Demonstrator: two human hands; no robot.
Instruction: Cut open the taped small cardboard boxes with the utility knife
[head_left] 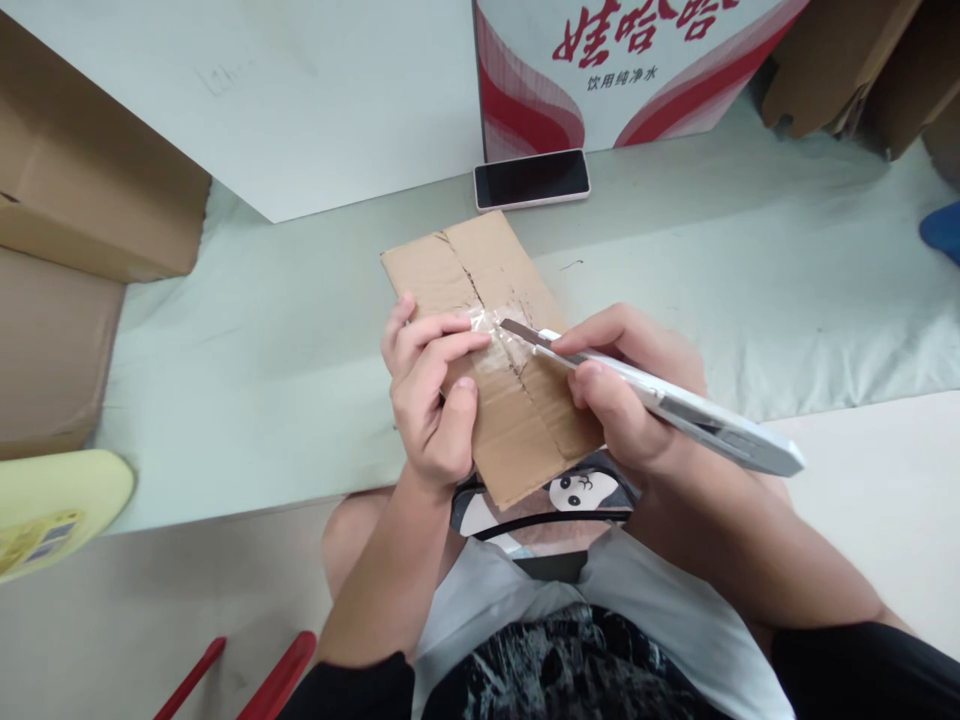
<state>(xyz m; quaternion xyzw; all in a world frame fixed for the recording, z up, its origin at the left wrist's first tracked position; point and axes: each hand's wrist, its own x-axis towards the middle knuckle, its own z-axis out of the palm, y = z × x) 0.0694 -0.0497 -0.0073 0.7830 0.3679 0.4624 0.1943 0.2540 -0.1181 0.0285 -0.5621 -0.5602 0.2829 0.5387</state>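
Observation:
A flat piece of brown cardboard (525,420) lies at the front edge of the cloth-covered table, its near end over my lap. Dark cut lines run along its length. On its middle sits a small, crinkled clear plastic piece (499,345). My left hand (435,390) presses the left side of that plastic onto the cardboard with its fingertips, the thumb resting below. Gripped in my right hand (630,385) is a white utility knife (690,410). Its dark blade is out and points left, with the tip at the plastic, close to my left fingertips.
A phone (532,180) leans at the foot of a red-and-white printed box (660,80). Left of it stands a large white panel (262,90). Cardboard boxes (97,150) and a yellow object (60,510) are at the left. Something blue (943,232) shows at the right.

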